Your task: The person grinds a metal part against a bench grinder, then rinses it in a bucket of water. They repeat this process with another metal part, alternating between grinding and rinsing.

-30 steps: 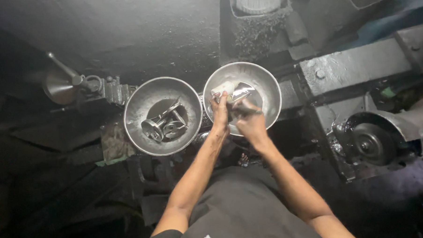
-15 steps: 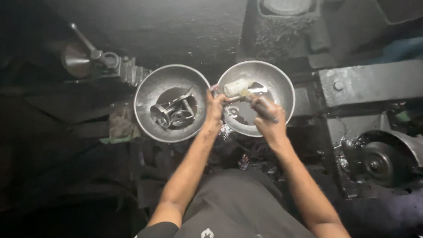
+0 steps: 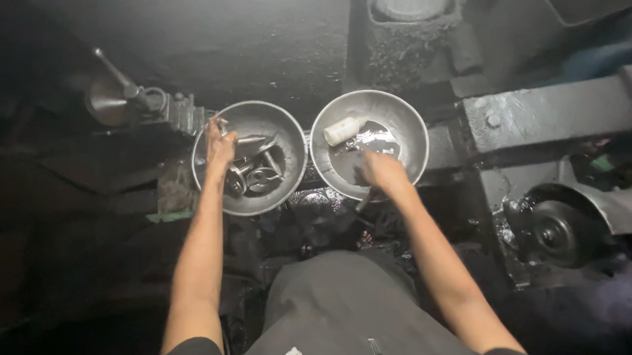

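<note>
My left hand (image 3: 220,144) is in the left metal bowl (image 3: 211,195), fingers pinching a small metal part (image 3: 222,124) above the pile of metal parts (image 3: 256,174). Right hand (image 3: 380,172) is curled over the right bowl (image 3: 411,122); can't tell what it grips. White cylinder (image 3: 344,131) lies in that bowl w/ dark oily liquid.

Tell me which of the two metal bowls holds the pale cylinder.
The right-hand bowl, under the right hand, holds the pale cylinder. The left bowl holds only dark metal parts.
</note>
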`<state>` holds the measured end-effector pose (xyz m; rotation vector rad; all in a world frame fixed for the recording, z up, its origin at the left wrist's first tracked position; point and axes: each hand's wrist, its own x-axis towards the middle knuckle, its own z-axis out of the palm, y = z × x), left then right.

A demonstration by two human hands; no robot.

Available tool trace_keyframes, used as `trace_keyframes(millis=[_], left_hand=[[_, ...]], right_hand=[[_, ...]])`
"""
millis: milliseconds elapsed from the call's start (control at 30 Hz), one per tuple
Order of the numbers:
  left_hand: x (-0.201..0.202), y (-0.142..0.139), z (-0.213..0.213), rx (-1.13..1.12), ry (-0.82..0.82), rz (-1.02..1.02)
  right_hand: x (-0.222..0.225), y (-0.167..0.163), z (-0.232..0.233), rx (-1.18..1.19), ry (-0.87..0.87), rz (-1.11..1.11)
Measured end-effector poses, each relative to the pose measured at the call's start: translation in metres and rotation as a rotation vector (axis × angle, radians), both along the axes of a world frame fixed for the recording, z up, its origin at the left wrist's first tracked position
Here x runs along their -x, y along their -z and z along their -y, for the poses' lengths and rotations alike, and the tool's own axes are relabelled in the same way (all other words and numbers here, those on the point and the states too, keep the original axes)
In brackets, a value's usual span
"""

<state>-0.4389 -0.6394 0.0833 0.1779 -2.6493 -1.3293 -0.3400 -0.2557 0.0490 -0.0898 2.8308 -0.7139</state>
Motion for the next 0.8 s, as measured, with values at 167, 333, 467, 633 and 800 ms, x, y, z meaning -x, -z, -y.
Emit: trace_keyframes(millis=[167,333,467,633,800], left_hand=[[0.005,-0.012,-0.011,0.185,0.022,0.108],[0.005,-0.007,-0.022,0.171,0.058,0.099],[0.013,0.005,-0.022,0.344,0.089,0.031],[0.020,0.019,-0.015,0.329,0.096,0.218],[0.002,0.035,-0.013,0.255,0.125,-0.026]], right_hand=[[0.031,0.000,0.033,-0.150,0.030,-0.255],[0.029,0.008,0.023,-0.210,0.032,-0.208],[0.011,0.011,-0.006,-0.152,0.055,-0.155],[0.001,0.025,-0.019,-0.114,0.084,-0.149],[0.009,0.031,-0.014,0.116,0.198,-0.218]])
